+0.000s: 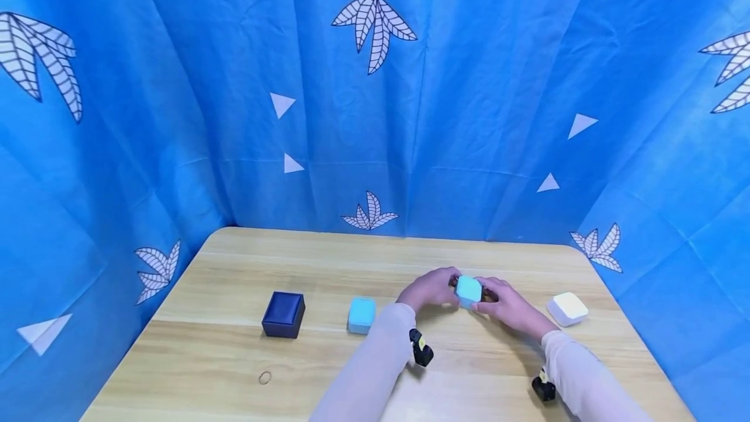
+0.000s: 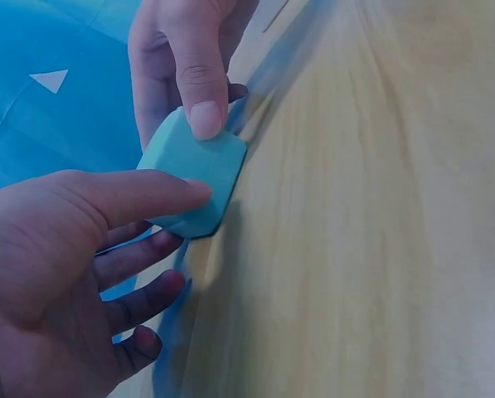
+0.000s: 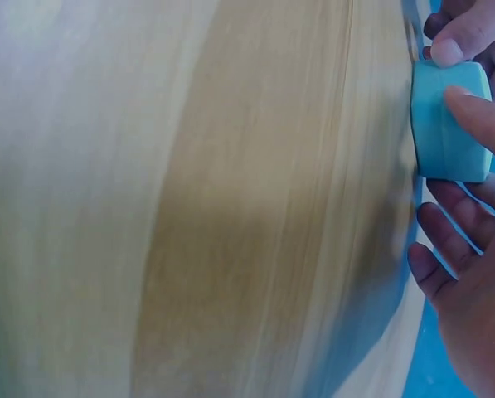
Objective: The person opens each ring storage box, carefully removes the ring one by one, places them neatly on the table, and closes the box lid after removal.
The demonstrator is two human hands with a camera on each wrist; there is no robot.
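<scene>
Both hands hold one small turquoise ring box (image 1: 469, 291) between them, over the right-of-centre part of the table. My left hand (image 1: 435, 288) pinches its left side, and my right hand (image 1: 508, 305) pinches the right side. In the left wrist view, each thumb presses on one face of the ring box (image 2: 199, 170), whose lid looks closed. The right wrist view shows the ring box (image 3: 446, 141) with the other fingers behind and below it. Its underside and the fingers' far contact are partly hidden.
A second turquoise box (image 1: 362, 315) stands left of my left forearm. Farther left is a dark blue box (image 1: 284, 314), with a thin ring (image 1: 265, 378) lying nearer the front. A white box (image 1: 567, 309) sits to the right. Blue curtain (image 1: 375, 116) surrounds the wooden table (image 1: 199, 344).
</scene>
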